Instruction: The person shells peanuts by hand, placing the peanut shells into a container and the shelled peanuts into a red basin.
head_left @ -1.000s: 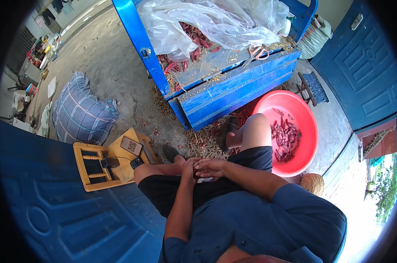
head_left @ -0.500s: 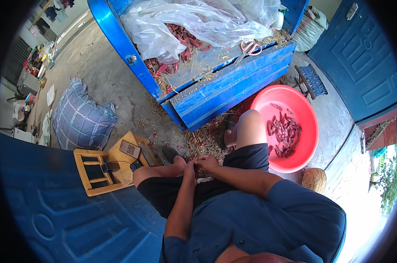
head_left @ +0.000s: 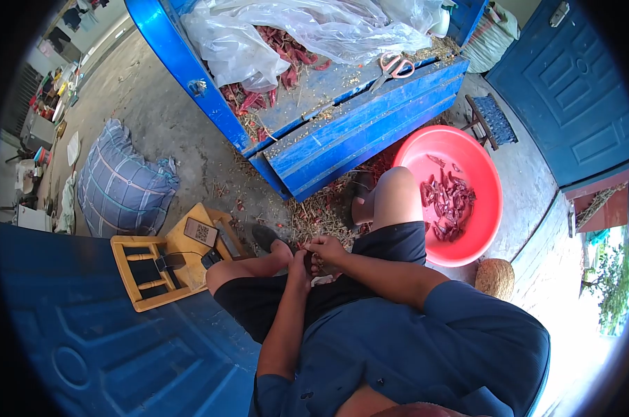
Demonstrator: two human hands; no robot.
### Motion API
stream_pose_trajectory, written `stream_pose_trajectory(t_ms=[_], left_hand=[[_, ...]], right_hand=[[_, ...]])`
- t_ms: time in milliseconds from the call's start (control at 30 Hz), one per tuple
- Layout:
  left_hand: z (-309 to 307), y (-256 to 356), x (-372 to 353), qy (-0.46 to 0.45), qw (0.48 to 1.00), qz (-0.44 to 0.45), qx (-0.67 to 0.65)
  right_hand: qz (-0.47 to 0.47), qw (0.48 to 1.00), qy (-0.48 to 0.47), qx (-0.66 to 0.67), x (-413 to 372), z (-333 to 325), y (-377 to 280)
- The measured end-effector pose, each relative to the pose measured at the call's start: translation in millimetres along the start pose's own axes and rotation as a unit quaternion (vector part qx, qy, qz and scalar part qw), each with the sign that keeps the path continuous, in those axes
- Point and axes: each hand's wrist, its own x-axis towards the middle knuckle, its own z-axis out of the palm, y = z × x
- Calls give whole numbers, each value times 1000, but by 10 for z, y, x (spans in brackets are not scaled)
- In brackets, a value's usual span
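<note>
My left hand point(head_left: 298, 270) is closed above my lap, between my knees. A dark reddish piece, seemingly a dried chili point(head_left: 308, 260), shows in its grip. My right hand point(head_left: 329, 251) meets it from the right with bent, pinched fingers; what these hold is too small to make out. Below the hands, pale stems and bits of red point(head_left: 321, 221) litter the floor. To the right of my knee, a pink plastic basin point(head_left: 487, 208) holds a heap of dried red chilies point(head_left: 451, 206).
Ahead stands a blue metal cargo bed point(head_left: 370, 142) carrying chilies under clear plastic sheeting point(head_left: 321, 31). Scissors point(head_left: 392, 69) lie on its edge. At left are a wooden chair point(head_left: 148, 302) with a phone point(head_left: 200, 231) and a plaid cloth bundle point(head_left: 127, 184). A small stool point(head_left: 493, 119) stands beyond the basin.
My hands have shifted slightly; the right one has lifted a little over the left, and a dark reddish piece now shows between them. The whole view has tilted slightly.
</note>
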Motion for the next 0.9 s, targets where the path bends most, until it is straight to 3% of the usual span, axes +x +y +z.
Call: stream_pose_trajectory(t_ms=[67,167,333,400,433,467,533,567,633,667,733,800,867,900], left_hand=[[5,-32,-40,-1,1000,-3,-10],[159,49,-136,14,1000,4,4],[330,138,-171,-17,1000,17,3],[356,107,-160,-34,999,20,0],[358,80,-148,-52,998,19,-4],[356,59,-135,-71,997,17,-6],[452,114,-208,-59,998,16,-6],[482,136,-219,-72,997,20,-17],[464,100,-200,-96,995,30,-16],[457,99,-155,-94,995,32,-21],[448,126,-124,-110,993,47,-2],[445,189,-162,-100,993,53,-14],[418,296,-192,-148,986,80,-22],[435,362,-244,-144,986,88,-18]], right_hand=[[72,996,-36,43,-10,-29,4],[62,997,13,-34,-105,17,-177],[38,999,-16,23,-139,-107,-403],[36,998,7,-46,-140,-172,-493],[-1,989,6,-146,-10,-261,-480],[1,989,8,-145,75,-386,-472],[-79,889,-43,-448,74,-410,-741],[-75,889,-45,-450,59,-381,-887],[-226,727,-131,-635,-17,-247,-1167],[-224,725,-134,-638,-21,-175,-1254],[-336,482,-180,-789,-40,-25,-1335],[-358,484,-190,-776,-90,80,-1402],[-378,482,-203,-764,-127,138,-1472],[-241,667,-166,-685,-145,103,-1486]])
